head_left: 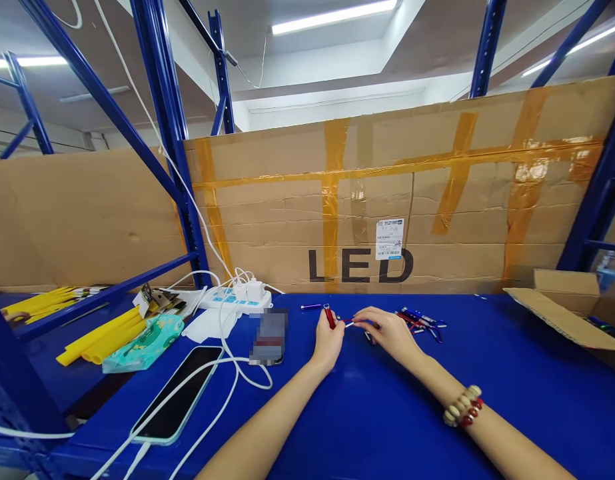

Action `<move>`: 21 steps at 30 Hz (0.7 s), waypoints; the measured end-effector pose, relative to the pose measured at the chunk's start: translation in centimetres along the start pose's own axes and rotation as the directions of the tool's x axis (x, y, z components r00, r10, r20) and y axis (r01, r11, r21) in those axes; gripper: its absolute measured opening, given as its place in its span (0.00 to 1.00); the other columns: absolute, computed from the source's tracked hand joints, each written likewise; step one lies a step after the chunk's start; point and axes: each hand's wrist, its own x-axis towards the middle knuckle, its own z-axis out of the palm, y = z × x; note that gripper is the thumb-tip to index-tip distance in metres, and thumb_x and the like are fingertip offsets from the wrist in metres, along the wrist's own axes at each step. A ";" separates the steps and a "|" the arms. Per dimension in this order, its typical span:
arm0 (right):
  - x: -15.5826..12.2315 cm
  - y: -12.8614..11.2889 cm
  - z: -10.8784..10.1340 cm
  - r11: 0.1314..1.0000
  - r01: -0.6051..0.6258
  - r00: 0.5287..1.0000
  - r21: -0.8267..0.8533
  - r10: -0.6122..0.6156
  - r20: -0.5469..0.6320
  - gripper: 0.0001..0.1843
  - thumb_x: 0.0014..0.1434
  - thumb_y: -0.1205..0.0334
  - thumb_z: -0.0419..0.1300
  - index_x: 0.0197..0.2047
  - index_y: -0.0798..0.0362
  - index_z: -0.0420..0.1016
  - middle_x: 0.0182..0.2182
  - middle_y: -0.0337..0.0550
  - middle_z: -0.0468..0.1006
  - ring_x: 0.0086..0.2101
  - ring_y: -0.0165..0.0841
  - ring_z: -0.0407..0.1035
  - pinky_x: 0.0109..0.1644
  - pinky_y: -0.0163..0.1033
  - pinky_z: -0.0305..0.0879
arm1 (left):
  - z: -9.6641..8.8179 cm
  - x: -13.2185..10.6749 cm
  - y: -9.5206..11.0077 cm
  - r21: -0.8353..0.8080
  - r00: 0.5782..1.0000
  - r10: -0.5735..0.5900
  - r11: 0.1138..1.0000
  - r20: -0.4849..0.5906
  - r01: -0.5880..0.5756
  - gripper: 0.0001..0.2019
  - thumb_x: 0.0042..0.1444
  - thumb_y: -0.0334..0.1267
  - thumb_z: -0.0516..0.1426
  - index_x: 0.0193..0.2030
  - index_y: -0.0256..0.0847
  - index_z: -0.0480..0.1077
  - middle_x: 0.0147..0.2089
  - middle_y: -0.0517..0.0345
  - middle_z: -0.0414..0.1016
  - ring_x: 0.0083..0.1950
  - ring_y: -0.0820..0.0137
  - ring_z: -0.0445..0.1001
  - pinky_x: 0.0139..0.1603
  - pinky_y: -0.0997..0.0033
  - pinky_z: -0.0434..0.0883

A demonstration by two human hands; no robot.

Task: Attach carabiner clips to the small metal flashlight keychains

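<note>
My left hand [328,343] is closed around a small red pen-shaped item [330,316] that sticks up out of the fist. My right hand [387,330] pinches a thin, light-tipped part [348,324] just to the right of that item, and the two hands nearly touch above the blue table [387,413]. A beaded bracelet [463,406] sits on my right wrist. Just behind my right hand lies a small pile of several similar red and blue items [420,319]. One purple item [311,307] lies alone beyond my left hand.
A phone [180,393] on a white cable lies at the left front, with a white power strip [234,298], a tissue pack [143,345] and yellow strips [100,337] further left. A taped cardboard wall marked LED [437,200] closes the back. An open carton [572,310] stands at right.
</note>
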 end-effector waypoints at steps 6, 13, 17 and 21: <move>0.0 0.6 0.0 0.999 -0.027 0.999 -0.024 0.027 0.023 0.11 0.59 0.55 0.52 0.34 0.50 0.73 0.36 0.37 0.74 0.24 0.25 0.66 0.30 0.32 0.62 | -0.1 -0.5 0.6 0.107 0.993 0.062 0.992 0.096 -0.072 0.06 0.52 0.28 0.48 0.28 0.39 0.53 0.21 0.65 0.59 0.25 0.76 0.60 0.32 0.76 0.59; 0.0 -0.5 0.3 0.999 -0.037 0.999 -0.038 0.038 0.031 0.09 0.58 0.58 0.51 0.36 0.50 0.71 0.38 0.38 0.72 0.22 0.23 0.63 0.29 0.32 0.62 | -0.7 -0.3 0.4 0.247 0.993 0.085 0.964 0.078 -0.101 0.06 0.57 0.33 0.47 0.28 0.39 0.56 0.23 0.62 0.62 0.27 0.74 0.62 0.33 0.75 0.58; -0.1 -0.7 0.2 0.996 -0.076 0.997 -0.040 0.076 0.001 0.12 0.56 0.57 0.54 0.44 0.50 0.69 0.41 0.40 0.71 0.21 0.23 0.63 0.28 0.33 0.63 | -0.6 -0.3 0.3 0.232 0.994 0.077 0.968 0.074 -0.092 0.06 0.56 0.34 0.47 0.28 0.40 0.56 0.21 0.62 0.61 0.24 0.74 0.61 0.31 0.75 0.57; -0.2 -0.5 0.4 0.999 -0.034 0.996 -0.031 0.036 0.084 0.15 0.60 0.57 0.48 0.49 0.48 0.68 0.46 0.41 0.69 0.28 0.25 0.68 0.33 0.34 0.64 | -0.6 -0.1 0.0 0.172 0.992 0.100 0.979 0.077 -0.112 0.06 0.55 0.33 0.48 0.27 0.39 0.57 0.23 0.62 0.61 0.25 0.75 0.60 0.30 0.76 0.57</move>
